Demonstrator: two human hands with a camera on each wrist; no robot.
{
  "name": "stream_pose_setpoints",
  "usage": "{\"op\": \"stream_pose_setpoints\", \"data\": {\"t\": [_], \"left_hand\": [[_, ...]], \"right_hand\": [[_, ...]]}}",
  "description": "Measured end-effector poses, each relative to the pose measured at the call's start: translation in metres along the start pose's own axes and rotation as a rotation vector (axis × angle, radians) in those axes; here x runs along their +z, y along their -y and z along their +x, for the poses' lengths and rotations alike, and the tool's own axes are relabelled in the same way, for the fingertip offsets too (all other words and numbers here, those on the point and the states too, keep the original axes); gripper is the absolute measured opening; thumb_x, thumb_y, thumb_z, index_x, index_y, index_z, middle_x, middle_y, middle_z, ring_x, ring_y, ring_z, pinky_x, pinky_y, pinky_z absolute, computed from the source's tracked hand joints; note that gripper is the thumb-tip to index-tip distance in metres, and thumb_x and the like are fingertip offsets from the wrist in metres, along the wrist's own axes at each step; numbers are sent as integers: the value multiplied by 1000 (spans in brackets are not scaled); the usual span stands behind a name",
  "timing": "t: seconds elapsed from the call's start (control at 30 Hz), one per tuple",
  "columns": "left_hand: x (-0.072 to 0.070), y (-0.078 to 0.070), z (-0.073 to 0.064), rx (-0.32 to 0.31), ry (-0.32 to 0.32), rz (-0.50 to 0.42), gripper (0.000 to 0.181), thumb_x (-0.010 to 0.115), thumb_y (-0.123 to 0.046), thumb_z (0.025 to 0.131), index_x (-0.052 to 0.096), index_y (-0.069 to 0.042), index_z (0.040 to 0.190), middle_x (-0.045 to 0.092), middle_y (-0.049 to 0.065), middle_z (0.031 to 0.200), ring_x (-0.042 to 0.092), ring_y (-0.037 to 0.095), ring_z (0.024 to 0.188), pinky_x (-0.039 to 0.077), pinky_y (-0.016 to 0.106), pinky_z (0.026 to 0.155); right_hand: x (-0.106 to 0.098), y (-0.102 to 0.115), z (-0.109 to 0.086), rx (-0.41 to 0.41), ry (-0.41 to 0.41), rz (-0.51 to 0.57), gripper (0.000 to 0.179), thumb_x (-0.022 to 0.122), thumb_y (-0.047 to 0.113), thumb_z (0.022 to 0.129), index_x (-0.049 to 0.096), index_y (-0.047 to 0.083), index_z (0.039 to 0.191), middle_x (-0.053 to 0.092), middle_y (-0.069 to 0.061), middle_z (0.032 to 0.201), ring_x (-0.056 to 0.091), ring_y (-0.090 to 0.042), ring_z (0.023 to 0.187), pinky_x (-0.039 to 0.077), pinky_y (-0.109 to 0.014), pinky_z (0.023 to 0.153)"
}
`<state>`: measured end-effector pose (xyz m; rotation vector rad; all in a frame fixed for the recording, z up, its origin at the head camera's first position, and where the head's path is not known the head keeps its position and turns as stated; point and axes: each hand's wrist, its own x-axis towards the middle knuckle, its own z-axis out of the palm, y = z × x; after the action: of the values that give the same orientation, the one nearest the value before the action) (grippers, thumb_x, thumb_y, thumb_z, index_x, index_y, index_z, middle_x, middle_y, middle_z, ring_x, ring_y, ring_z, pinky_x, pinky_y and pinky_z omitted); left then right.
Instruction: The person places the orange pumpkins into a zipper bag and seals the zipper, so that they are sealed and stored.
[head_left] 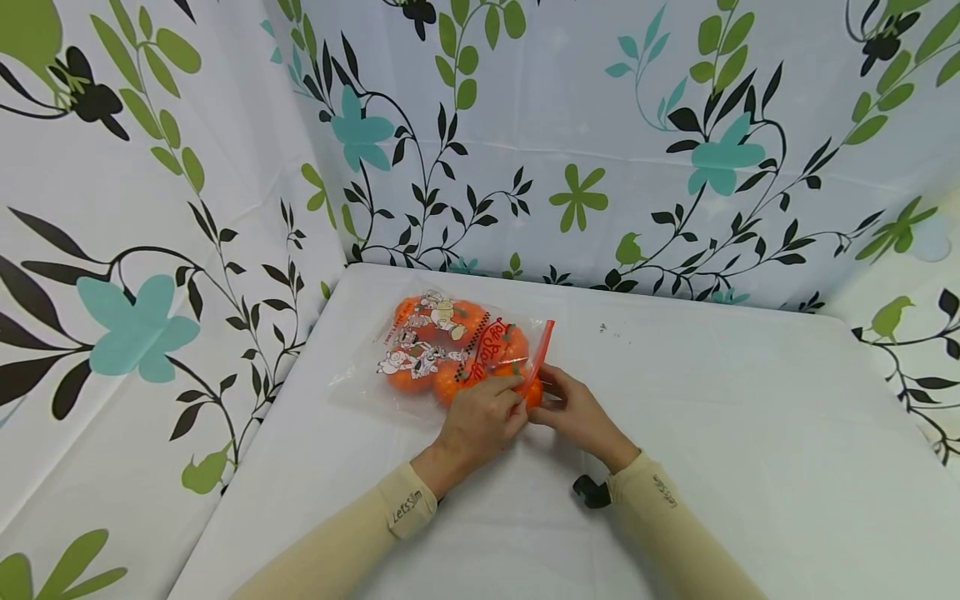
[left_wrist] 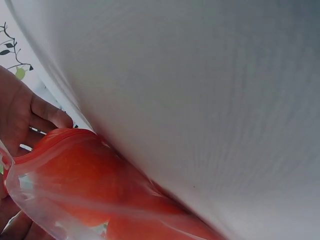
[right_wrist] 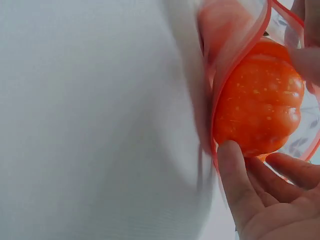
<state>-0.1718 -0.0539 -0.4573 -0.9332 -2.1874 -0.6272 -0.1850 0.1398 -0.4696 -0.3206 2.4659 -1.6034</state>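
Observation:
A clear printed zip bag point(head_left: 420, 354) lies on the white table, with several small orange ribbed pumpkins point(head_left: 408, 381) inside. Its red-edged mouth faces right and gapes in the right wrist view. My left hand point(head_left: 483, 421) pinches the bag's edge beside that mouth. At the opening, my right hand point(head_left: 577, 412) holds one pumpkin point(right_wrist: 260, 100), thumb on its near side and fingers curled beneath it. In the left wrist view the right hand point(left_wrist: 20, 112) reaches round the red rim, and the bag's film covers the pumpkins.
The white table point(head_left: 712, 433) stretches to the right and in front of the bag. A small black object point(head_left: 591, 492) shows beside my right sleeve cuff. Leaf-patterned cloth point(head_left: 577, 108) hangs behind and at both sides of the table.

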Motion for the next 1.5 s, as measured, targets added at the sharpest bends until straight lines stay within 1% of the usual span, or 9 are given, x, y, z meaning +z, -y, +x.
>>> {"op": "stream_pose_setpoints", "data": {"t": [0.1, 0.33, 0.47, 0.6, 0.87, 1.07, 1.27, 1.4, 1.5], "left_hand": [[-1, 0, 1, -2, 1, 4, 5, 79, -7, 76, 74, -7, 75, 76, 9, 104, 73, 20, 92, 60, 31, 72], [-2, -1, 2, 7, 4, 11, 4, 79, -8, 77, 75, -6, 76, 76, 9, 104, 73, 20, 94, 60, 31, 72], [-2, -2, 1, 7, 11, 5, 3, 77, -7, 78, 77, -4, 80, 76, 10, 104, 73, 20, 93, 60, 30, 74], [-1, -4, 2, 22, -3, 10, 1, 76, -5, 78, 76, -4, 78, 76, 10, 103, 73, 20, 93, 60, 30, 76], [-1, -5, 4, 33, 11, 18, 4, 74, -6, 81, 77, -3, 80, 76, 10, 105, 73, 20, 95, 59, 30, 81], [-1, -5, 4, 32, 11, 5, 7, 75, -7, 81, 79, -3, 85, 75, 9, 104, 73, 20, 93, 58, 29, 81], [1, -5, 4, 55, -4, 22, 10, 77, -8, 80, 79, -2, 88, 76, 10, 103, 74, 21, 92, 58, 30, 82], [1, -5, 5, 81, -17, 55, 10, 78, -7, 78, 79, -2, 87, 76, 10, 102, 74, 20, 91, 58, 30, 82], [1, -5, 6, 102, -18, 76, 9, 78, -7, 78, 77, -2, 85, 75, 9, 100, 74, 20, 89, 58, 29, 82]], "right_hand": [[-1, -2, -1, 20, -26, 29, 68, 77, 20, 90, 48, 3, 148, 52, -16, 147, 57, -34, 128, 51, -43, 100], [-1, 0, -3, 31, -94, -118, 62, 81, 27, 86, 59, 8, 141, 60, -9, 129, 65, -26, 107, 56, -44, 91], [3, 3, -4, 41, -104, -123, 59, 81, 24, 86, 60, 5, 138, 60, -8, 113, 65, -22, 95, 58, -36, 79], [7, 4, -5, 28, -97, -113, 51, 79, 17, 87, 62, 3, 134, 60, -7, 108, 66, -21, 94, 57, -32, 75], [13, 5, -2, -56, -102, -176, 31, 70, 3, 88, 68, 4, 119, 59, -7, 105, 66, -23, 94, 57, -37, 81], [20, 6, 4, -90, -107, -221, 34, 68, -5, 84, 70, 2, 117, 61, -8, 108, 67, -25, 92, 58, -39, 77], [24, 10, 10, -126, -109, -285, 34, 70, -4, 84, 70, 1, 118, 63, -10, 116, 65, -24, 93, 57, -39, 80], [25, 10, 13, -143, -115, -321, 40, 70, -5, 84, 69, 2, 124, 63, -12, 116, 63, -23, 91, 57, -37, 77], [25, 10, 15, -150, -117, -322, 50, 70, -7, 83, 65, 3, 133, 61, -14, 122, 62, -23, 91, 56, -35, 76]]}}
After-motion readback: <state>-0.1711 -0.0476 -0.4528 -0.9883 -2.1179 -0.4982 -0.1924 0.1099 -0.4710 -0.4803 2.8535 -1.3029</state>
